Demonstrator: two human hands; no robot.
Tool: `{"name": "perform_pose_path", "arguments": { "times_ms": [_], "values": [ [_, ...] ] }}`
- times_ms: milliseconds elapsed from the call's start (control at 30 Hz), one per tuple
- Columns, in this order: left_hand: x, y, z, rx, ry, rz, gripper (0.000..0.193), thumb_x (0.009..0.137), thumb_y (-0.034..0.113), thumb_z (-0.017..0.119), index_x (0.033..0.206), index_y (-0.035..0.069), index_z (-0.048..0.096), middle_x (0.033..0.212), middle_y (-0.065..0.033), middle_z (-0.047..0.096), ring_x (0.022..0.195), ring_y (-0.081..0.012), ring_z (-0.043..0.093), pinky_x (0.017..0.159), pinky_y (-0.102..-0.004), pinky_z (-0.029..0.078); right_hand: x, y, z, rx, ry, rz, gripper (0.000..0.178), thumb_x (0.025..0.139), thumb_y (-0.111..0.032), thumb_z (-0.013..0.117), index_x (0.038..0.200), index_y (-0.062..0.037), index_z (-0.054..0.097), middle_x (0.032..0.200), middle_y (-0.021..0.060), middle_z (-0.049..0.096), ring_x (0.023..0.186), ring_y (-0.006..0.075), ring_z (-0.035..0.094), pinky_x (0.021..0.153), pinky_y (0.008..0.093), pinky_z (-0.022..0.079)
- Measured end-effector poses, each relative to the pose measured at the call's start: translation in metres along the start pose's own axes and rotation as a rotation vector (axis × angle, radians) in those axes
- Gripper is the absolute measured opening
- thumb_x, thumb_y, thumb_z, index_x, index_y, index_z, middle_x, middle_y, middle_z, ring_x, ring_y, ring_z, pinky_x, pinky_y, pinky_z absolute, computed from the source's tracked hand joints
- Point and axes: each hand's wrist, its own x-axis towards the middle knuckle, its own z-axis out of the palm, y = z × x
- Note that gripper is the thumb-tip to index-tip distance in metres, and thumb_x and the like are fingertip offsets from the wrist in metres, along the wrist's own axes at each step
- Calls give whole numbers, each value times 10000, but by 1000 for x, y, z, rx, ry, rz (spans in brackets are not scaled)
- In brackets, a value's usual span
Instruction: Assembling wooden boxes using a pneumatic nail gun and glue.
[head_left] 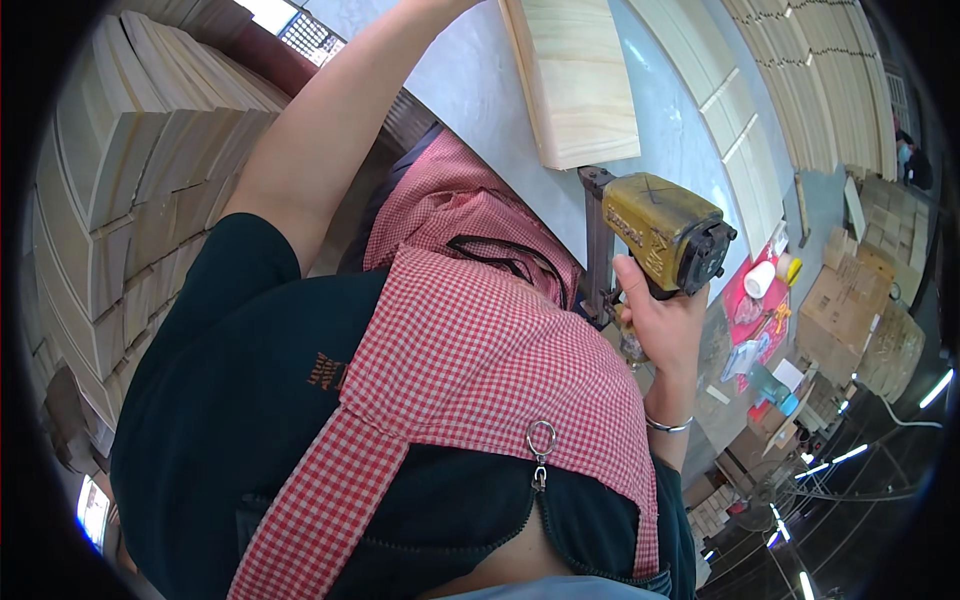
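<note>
Nailer (665,232) sits clenched in the right hand (660,320), nose just beside the wooden panel (575,75)'s near edge. Panel's long axis runs away across the surface (480,90); left hand is out of view, its state untellable.

Brown cardboard boxes (860,300) stacked at right, small lit screen (92,510) at lower left edge

The nail gun (665,235) is yellow metal, scratched and dull. The board (575,75) is pale, smooth wood. The apron (480,350) is soft checked cloth. The bracelet (668,426) is shiny metal.
</note>
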Motion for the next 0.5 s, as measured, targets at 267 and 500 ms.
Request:
{"name": "perform_pose_path", "arguments": {
  "times_ms": [267, 500],
  "values": [
    [-1, -11, 19, 22, 123, -6, 280, 890, 227, 555, 975, -6, 687, 1055, -232, 671, 992, -438, 614, 899, -490, 497, 2, 2, -2, -14, -2, -13, 333, 855, -75, 777, 1142, 61, 677, 1054, 145, 751, 884, 218, 726, 738, 296, 568],
    [-40, 25, -3, 92, -90, -115, 305, 848, 156, 625, 1123, 37, 677, 1282, -202, 615, 1217, -409, 545, 1041, -491, 443, -2, 1, 1, -22, -11, 44, 328, 853, -72, 777, 1140, 54, 683, 1048, 143, 753, 876, 215, 726, 729, 296, 570]
  ]
}}
